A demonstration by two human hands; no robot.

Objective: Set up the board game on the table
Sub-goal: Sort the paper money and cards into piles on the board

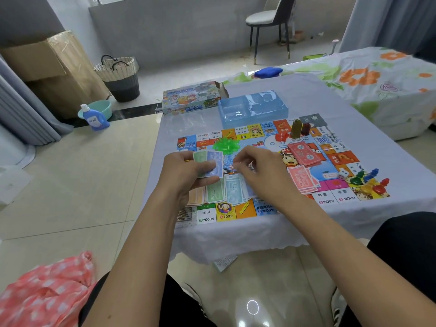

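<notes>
Clear blue tray [252, 109] sits at the far edge of the game board [271, 166] on the worktop [377, 147]; its contents cannot be made out. Game box [192, 97] lies just left of it. Left hand [186, 175] grips a fan of play notes [208, 162]. Right hand [262, 175] has its fingers curled over the sorted note piles [224, 192]; whether it holds anything cannot be told. Green houses [226, 145], pink notes [304, 152], dice [341, 173] and pawns [368, 179] lie on the board.
</notes>
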